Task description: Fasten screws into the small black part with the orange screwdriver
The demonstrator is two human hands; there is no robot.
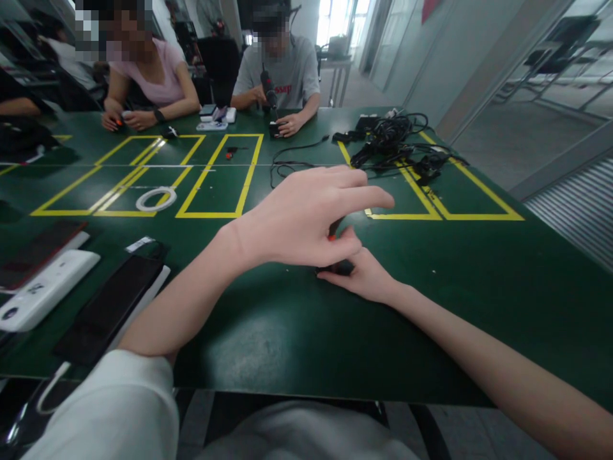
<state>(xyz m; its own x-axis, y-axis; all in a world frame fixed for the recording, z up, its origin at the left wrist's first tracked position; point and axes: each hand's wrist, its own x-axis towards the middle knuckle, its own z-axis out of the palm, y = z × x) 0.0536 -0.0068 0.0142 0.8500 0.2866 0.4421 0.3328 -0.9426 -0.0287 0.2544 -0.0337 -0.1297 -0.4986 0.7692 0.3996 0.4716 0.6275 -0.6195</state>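
Observation:
My left hand (pixel 311 214) reaches over the middle of the green table (pixel 268 319), with its index finger stretched forward and its thumb bent in beneath. Under its palm shows a sliver of a small black and orange thing (pixel 332 237), mostly covered by the fingers. Just below and to the right, my right hand (pixel 366 275) is closed low at the tabletop around a small dark object (pixel 342 267). The fingers of both hands meet there, and most of what they hold is hidden.
At left lie a black phone on a white power bank (pixel 115 300), another white power bank (pixel 48 287) and a dark red phone (pixel 38 252). Yellow tape (pixel 211 216) marks boxes; a white ring (pixel 156 199) and tangled black cables (pixel 393 140) lie beyond. Two people sit opposite, one holding a power screwdriver (pixel 268 89).

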